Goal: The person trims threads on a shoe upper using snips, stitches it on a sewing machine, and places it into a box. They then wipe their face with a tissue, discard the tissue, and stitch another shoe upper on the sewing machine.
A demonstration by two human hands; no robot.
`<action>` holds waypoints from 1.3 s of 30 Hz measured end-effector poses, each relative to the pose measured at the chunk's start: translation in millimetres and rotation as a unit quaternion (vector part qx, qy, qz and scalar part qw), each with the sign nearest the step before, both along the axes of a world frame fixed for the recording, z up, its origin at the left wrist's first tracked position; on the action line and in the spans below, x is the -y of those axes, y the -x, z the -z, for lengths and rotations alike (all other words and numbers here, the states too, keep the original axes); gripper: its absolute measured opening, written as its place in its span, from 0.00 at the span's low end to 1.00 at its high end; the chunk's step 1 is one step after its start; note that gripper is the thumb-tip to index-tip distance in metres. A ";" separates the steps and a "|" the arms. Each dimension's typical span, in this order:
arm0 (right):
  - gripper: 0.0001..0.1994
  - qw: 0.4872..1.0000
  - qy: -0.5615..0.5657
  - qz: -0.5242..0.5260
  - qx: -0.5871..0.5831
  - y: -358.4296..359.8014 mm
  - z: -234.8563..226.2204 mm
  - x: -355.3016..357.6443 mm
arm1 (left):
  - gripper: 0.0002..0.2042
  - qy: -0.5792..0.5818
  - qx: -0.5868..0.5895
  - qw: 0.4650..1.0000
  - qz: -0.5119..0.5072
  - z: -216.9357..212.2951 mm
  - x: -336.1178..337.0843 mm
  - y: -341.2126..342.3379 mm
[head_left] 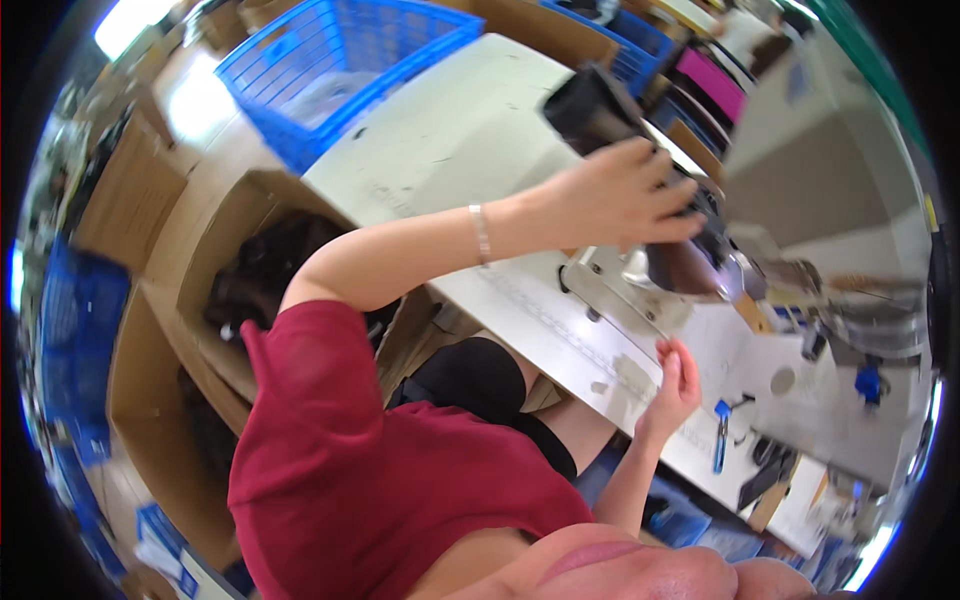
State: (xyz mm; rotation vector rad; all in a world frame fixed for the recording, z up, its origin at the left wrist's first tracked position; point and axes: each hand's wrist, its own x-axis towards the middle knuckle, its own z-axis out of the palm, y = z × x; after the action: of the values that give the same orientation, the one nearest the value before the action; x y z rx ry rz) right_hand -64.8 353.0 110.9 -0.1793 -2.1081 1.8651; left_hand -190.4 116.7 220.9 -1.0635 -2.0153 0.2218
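Pale grey-white, the desk point(440, 140) is spreading across the centre of the view, carrying a sewing machine point(830, 180) at its right end. Blue plastic, the basket point(340, 70) is standing beyond the desk's far-left corner, and a brown cardboard box point(190, 260) holding dark material is sitting below the desk to the left. The person's left hand point(615, 195) is reaching across the desk with the arm extended, its grip clenching around a dark fabric piece point(600, 110); the piece is rising above the knuckles and trailing down under the fingers towards the machine's needle area. The right hand point(678, 380) is resting at the desk's near edge, fingers loosely curled and touching the surface, grasping nothing visible. A blue-handled tool point(721, 435) is lying just beside that hand, to its right. Judged from its folds, the fabric piece is appearing soft, light and limp, not fragile; it is likely best taken by pinching an edge or bunching it in the palm, since it is offering no stiffness.
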 end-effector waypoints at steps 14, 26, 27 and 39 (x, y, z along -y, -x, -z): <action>0.27 0.923 -0.310 -0.103 -0.203 17.6 -52.5 109.6 | 0.35 -0.176 0.154 0.969 -0.080 -21.0 136.9 -102.2; 0.17 0.800 -0.242 -0.538 0.115 12.8 -126.5 116.6 | 0.29 -0.081 0.605 0.731 0.306 -21.6 118.2 -52.9; 0.18 0.808 -0.213 -0.536 0.121 9.1 -119.0 108.0 | 0.27 -0.093 0.722 0.625 0.281 -22.3 104.5 -43.2; 0.16 0.966 0.165 -0.197 0.012 47.0 -72.2 28.5 | 0.20 -0.306 0.868 0.373 0.119 -28.8 19.7 54.1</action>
State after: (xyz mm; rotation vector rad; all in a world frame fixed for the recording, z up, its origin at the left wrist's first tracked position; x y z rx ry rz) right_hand -111.8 324.4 183.1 0.1562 -1.9387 2.4504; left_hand -244.5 97.0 249.7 -0.8805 -2.7498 -2.7224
